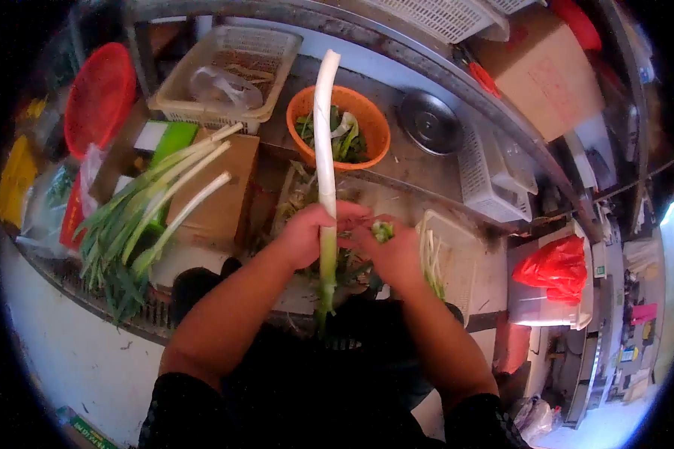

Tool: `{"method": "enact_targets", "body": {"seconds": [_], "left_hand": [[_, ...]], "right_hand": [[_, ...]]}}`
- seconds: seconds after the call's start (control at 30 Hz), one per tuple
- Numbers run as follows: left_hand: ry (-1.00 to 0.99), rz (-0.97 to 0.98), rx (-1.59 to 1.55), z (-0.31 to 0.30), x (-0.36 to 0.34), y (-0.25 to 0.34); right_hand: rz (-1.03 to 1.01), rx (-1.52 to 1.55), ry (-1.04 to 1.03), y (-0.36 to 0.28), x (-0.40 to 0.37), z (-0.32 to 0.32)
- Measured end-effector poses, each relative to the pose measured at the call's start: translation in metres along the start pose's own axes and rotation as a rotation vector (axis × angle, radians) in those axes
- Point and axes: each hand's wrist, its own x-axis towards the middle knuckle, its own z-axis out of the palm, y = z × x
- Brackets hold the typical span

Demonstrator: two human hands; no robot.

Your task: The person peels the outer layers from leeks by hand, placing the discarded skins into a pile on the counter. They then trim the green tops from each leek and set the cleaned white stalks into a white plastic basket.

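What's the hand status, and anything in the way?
Left hand holds long white-and-green leek. Right hand close by, gripping small pale-green pieces. Nothing visibly blocking leek.

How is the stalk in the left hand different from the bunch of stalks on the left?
The held stalk is single; the bunch has several. The held stalk has a short green end; the bunch has long, leafy green tops. The held stalk is gripped; the bunch lies loose. Both show white and green.
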Motion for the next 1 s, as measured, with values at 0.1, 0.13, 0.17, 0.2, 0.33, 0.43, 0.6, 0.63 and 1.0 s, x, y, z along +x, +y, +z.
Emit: {"method": "enact_targets", "body": {"seconds": [0.1, 0.13, 0.17, 0.2, 0.33, 0.43, 0.6, 0.63, 1.0], "left_hand": [[-0.048, -0.044, -0.060, 0.001, 0.001, 0.004], [-0.074, -0.044, -0.061, 0.000, 0.002, 0.004], [-0.074, -0.042, -0.061, 0.000, 0.002, 0.004], [-0.076, -0.043, -0.064, 0.000, 0.002, 0.005], [-0.085, -0.035, -0.066, 0.001, 0.002, 0.004], [-0.071, -0.031, -0.074, 0.003, 0.003, 0.003], [-0.197, -0.110, -0.118, 0.005, 0.002, -0.007], [-0.224, -0.111, -0.138, 0.006, 0.000, -0.006], [-0.163, -0.141, -0.027, 0.009, -0.002, 0.001]], "right_hand": [[0.037, -0.072, 0.099, -0.007, 0.006, -0.019], [0.035, -0.072, 0.098, 0.001, 0.009, -0.023], [-0.026, -0.043, 0.217, 0.015, 0.014, -0.024], [-0.086, -0.013, 0.336, 0.020, 0.017, -0.027], [0.063, -0.095, 0.408, 0.014, 0.019, -0.049], [0.150, -0.141, 0.201, -0.010, 0.004, -0.047], [0.029, 0.308, -0.187, -0.004, 0.000, -0.007], [0.028, 0.310, -0.187, -0.005, 0.002, -0.006], [0.030, 0.261, -0.138, -0.013, 0.001, -0.013]]}}
